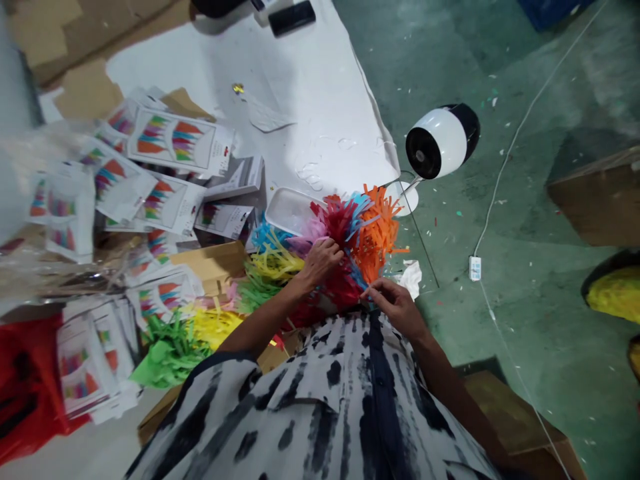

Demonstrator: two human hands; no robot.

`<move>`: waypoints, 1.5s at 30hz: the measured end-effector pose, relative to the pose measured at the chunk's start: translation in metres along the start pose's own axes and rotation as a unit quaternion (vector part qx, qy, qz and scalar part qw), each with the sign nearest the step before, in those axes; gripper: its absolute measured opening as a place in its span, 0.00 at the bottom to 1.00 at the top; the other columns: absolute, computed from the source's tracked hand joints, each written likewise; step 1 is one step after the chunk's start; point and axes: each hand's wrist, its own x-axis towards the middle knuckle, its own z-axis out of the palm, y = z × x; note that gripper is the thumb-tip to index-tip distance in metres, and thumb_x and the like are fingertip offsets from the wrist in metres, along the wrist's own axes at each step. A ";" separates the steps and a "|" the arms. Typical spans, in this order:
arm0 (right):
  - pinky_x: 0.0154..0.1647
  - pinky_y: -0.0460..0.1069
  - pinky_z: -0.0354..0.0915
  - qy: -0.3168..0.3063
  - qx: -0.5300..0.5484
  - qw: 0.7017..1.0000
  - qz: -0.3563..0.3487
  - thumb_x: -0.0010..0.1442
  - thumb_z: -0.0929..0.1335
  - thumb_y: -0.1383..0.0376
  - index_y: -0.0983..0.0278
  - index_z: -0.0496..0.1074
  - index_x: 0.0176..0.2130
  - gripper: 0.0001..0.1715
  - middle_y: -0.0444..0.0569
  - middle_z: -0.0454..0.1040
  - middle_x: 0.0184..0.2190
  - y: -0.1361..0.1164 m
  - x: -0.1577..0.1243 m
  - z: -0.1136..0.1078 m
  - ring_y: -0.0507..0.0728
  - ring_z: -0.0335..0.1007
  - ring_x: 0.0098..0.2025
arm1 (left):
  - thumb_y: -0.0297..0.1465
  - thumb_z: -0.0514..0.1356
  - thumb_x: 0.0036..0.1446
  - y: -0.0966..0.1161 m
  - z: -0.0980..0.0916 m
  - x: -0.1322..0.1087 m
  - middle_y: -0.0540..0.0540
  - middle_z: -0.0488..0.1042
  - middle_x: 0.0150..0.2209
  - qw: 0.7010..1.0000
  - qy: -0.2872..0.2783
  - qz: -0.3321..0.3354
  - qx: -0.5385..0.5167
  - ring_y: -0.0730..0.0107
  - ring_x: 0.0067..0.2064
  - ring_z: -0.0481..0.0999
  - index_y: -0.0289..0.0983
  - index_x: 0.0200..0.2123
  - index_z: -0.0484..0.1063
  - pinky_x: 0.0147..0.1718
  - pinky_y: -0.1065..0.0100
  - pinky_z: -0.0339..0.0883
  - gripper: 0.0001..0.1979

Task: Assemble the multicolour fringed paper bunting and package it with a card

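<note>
A bunch of fringed tissue paper tassels lies against my front, at the edge of the white table (320, 87). It includes a red tassel (340, 223), an orange tassel (377, 230) and some light blue strips. My left hand (323, 261) is closed, its fingers pinching into the pink and red paper. Close by on the right, my right hand (397, 303) has thumb and forefinger pinched together at the lower edge of the bunch, beside a blue strip. What sits between those fingertips is too small to make out. Yellow tassels (275, 260) and a green tassel (173, 353) lie to the left.
Printed tassel packets (173, 140) are heaped on the left, near a white plastic tray (287, 210). A white and black fan (443, 143) stands off the table's right edge. Beyond it are a power cable with a socket block (475, 268) and cardboard boxes (600, 193).
</note>
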 end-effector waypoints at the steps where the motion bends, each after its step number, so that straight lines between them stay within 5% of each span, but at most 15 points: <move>1: 0.41 0.50 0.68 0.007 0.002 1.000 -0.001 0.68 0.70 0.49 0.59 0.79 0.36 0.19 0.47 0.79 0.35 0.001 0.000 -0.001 0.56 0.73 0.36 | 0.25 0.62 0.65 0.000 -0.004 -0.002 0.40 0.80 0.40 1.000 0.019 -0.001 -0.005 0.53 0.49 0.73 0.39 0.37 0.80 0.51 0.54 0.64 0.06; 4: 0.37 0.48 0.66 0.033 -0.006 0.999 -0.002 0.66 0.71 0.49 0.60 0.79 0.36 0.18 0.46 0.77 0.33 0.003 0.002 -0.004 0.55 0.71 0.34 | 0.30 0.63 0.67 -0.002 -0.026 -0.010 0.43 0.83 0.44 0.987 0.148 -0.041 -0.054 0.54 0.55 0.75 0.43 0.43 0.81 0.55 0.54 0.62 0.06; 7: 0.32 0.48 0.63 0.057 -0.009 0.998 -0.005 0.65 0.72 0.48 0.59 0.79 0.38 0.18 0.45 0.77 0.34 0.004 0.007 -0.005 0.53 0.67 0.30 | 0.34 0.65 0.65 -0.001 -0.051 -0.015 0.46 0.84 0.40 0.943 0.288 -0.101 -0.130 0.55 0.53 0.77 0.44 0.42 0.82 0.58 0.53 0.63 0.05; 10: 0.39 0.50 0.68 0.082 -0.016 0.995 -0.061 0.66 0.72 0.51 0.59 0.78 0.37 0.14 0.50 0.78 0.45 -0.003 0.013 0.001 0.57 0.73 0.40 | 0.36 0.69 0.61 0.014 -0.066 -0.017 0.46 0.83 0.42 0.894 0.339 -0.150 -0.251 0.57 0.52 0.77 0.43 0.39 0.82 0.56 0.56 0.67 0.04; 14: 0.43 0.51 0.70 0.078 -0.015 0.990 -0.116 0.68 0.71 0.54 0.58 0.77 0.38 0.11 0.53 0.72 0.60 -0.025 0.022 0.014 0.60 0.73 0.53 | 0.37 0.69 0.59 0.047 -0.061 -0.015 0.46 0.81 0.49 0.808 0.264 -0.177 -0.495 0.61 0.50 0.79 0.41 0.38 0.81 0.46 0.63 0.71 0.07; 18: 0.48 0.53 0.72 0.052 0.018 0.991 -0.120 0.67 0.71 0.52 0.57 0.77 0.38 0.12 0.53 0.73 0.58 -0.037 0.031 0.025 0.61 0.72 0.56 | 0.38 0.70 0.57 0.071 -0.047 -0.012 0.45 0.79 0.53 0.752 0.197 -0.179 -0.603 0.59 0.55 0.78 0.40 0.37 0.80 0.50 0.63 0.71 0.09; 23: 0.48 0.51 0.69 0.065 0.037 0.991 -0.112 0.67 0.71 0.53 0.59 0.75 0.35 0.13 0.48 0.75 0.41 -0.030 0.035 0.028 0.56 0.73 0.44 | 0.39 0.72 0.54 0.076 -0.047 -0.009 0.47 0.81 0.42 0.732 0.159 -0.198 -0.632 0.65 0.44 0.79 0.39 0.39 0.81 0.44 0.66 0.72 0.12; 28: 0.51 0.53 0.67 0.073 -0.019 0.988 -0.132 0.68 0.70 0.56 0.59 0.75 0.36 0.11 0.49 0.74 0.42 -0.019 0.031 0.027 0.58 0.72 0.47 | 0.39 0.74 0.53 0.075 -0.050 -0.003 0.47 0.82 0.37 0.736 0.187 -0.199 -0.620 0.67 0.39 0.79 0.38 0.38 0.81 0.42 0.67 0.73 0.14; 38: 0.49 0.51 0.66 0.093 0.000 0.985 -0.142 0.69 0.70 0.59 0.59 0.74 0.35 0.09 0.47 0.74 0.41 -0.020 0.031 0.030 0.56 0.72 0.45 | 0.38 0.75 0.52 0.072 -0.044 -0.006 0.47 0.83 0.36 0.655 0.168 -0.233 -0.699 0.68 0.38 0.80 0.37 0.37 0.84 0.43 0.66 0.72 0.13; 45: 0.48 0.51 0.68 0.108 0.015 0.987 -0.120 0.68 0.70 0.56 0.58 0.74 0.37 0.10 0.47 0.73 0.42 -0.010 0.034 0.032 0.56 0.72 0.45 | 0.35 0.73 0.53 0.090 -0.039 0.000 0.49 0.80 0.36 0.656 0.203 -0.200 -0.699 0.70 0.38 0.79 0.37 0.35 0.75 0.42 0.69 0.72 0.12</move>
